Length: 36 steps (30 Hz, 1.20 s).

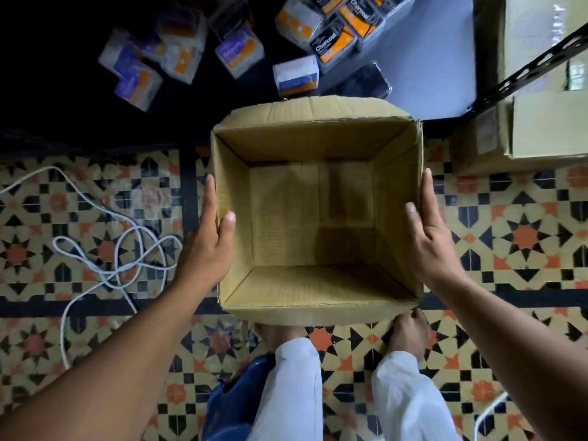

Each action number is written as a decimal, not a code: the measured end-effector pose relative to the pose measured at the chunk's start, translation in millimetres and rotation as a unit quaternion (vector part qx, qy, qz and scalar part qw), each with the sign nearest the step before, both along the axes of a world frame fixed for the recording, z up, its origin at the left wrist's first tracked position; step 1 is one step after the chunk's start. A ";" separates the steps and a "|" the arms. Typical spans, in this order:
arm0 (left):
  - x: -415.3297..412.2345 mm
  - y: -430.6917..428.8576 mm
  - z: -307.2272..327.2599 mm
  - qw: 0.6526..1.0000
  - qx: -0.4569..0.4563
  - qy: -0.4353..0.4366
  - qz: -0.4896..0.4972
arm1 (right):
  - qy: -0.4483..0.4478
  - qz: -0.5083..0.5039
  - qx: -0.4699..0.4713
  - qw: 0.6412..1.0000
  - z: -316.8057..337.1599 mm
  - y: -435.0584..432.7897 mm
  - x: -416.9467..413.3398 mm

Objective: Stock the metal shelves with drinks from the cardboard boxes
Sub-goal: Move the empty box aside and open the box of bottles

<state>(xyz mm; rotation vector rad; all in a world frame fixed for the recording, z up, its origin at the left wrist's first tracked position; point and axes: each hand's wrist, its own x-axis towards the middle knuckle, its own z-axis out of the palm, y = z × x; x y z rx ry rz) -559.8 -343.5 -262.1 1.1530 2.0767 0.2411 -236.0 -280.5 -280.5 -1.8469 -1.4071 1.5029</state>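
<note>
Flanking the cardboard box (315, 144), hands (206, 246) (429, 246) pinch its walls.

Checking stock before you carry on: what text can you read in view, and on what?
"Charcoal": on the orange-and-black packs, top of view.
Purple-and-orange packs: print too blurred to read.
White-and-blue pack: label blurred.
Cardboard box: no print shows.
</note>
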 end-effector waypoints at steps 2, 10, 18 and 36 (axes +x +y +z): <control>13.4 2.4 16.4 1.000 -0.003 -0.006 -0.022 | 0.000 -0.008 0.012 1.000 22.1 -6.2 19.0; 98.4 21.9 67.7 0.991 0.042 -0.087 -0.088 | -0.046 -0.091 0.014 0.995 96.0 -32.1 111.8; 197.4 67.4 112.8 0.967 0.064 -0.104 -0.224 | -0.095 -0.222 0.050 0.969 142.5 -75.0 200.2; 442.0 125.0 183.2 0.875 0.110 -0.096 -0.462 | -0.102 -0.475 0.030 0.874 229.2 -167.3 367.0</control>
